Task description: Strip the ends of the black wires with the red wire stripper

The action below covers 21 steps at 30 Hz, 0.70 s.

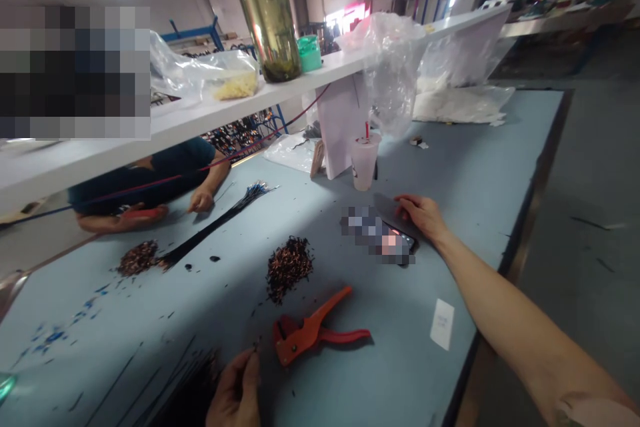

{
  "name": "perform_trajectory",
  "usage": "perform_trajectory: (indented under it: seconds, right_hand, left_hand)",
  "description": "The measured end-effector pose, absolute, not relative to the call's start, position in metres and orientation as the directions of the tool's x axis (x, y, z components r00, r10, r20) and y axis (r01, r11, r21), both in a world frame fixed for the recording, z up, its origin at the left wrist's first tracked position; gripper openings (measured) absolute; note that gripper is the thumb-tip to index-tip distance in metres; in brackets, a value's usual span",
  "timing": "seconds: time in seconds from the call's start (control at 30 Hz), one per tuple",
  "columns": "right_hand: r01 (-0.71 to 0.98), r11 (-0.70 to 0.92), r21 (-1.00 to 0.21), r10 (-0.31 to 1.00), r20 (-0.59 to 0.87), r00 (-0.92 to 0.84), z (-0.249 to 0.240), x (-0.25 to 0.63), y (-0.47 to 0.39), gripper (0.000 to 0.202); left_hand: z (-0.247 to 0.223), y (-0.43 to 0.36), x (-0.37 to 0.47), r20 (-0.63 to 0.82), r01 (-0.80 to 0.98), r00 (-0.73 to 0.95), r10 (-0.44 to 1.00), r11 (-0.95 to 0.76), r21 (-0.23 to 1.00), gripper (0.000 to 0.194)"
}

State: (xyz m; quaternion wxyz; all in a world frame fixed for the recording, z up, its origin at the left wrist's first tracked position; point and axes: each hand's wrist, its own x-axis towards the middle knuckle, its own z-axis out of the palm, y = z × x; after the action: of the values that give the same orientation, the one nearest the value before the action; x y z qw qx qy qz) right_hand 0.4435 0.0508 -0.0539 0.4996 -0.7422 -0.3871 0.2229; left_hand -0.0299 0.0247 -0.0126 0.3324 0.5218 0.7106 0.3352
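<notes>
At the bottom, my left hand (235,387) is closed in a pinch, with the short dark tip of what looks like a black wire (256,345) showing at the fingertips. Beside it lies a bundle of black wires (193,387), partly cut off by the frame. Orange-red wire strippers (305,340) rest just right of that hand, handles pointing right. My right hand (423,217) reaches across the table, holding nothing visible, its fingers partly stretched out. It is beside a phone (400,240) with a blurred screen.
A pile of dark and coppery scraps (290,267) lies mid-table. A drink cup (365,160) stands below the white shelf (320,77), which holds a tall bottle (270,20). Across the table, a co-worker's hand (203,199) is near another wire bundle (215,227). A white label (443,323) lies right.
</notes>
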Motion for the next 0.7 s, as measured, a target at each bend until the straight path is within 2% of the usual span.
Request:
perform_trajectory:
  seconds: [0.2,0.5,0.7]
  right_hand:
    - [0.275,-0.182,-0.944,0.777,0.033,0.629,-0.054,0.448,0.05,0.027]
    - [0.123,-0.102,-0.987,0.672,0.023,0.74,-0.053,0.447,0.041,0.031]
    - [0.065,-0.095,-0.993,0.66,-0.014,0.751,-0.049,0.44,0.036,0.03]
  left_hand:
    - [-0.013,0.02,-0.027,-0.045,0.503,-0.211,0.976,0.148,0.852,0.046]
    - [-0.016,0.017,-0.025,-0.022,0.438,-0.228,0.973,0.122,0.891,0.044]
    - [-0.02,0.018,-0.025,0.035,0.385,-0.199,0.979,0.045,0.922,0.042]
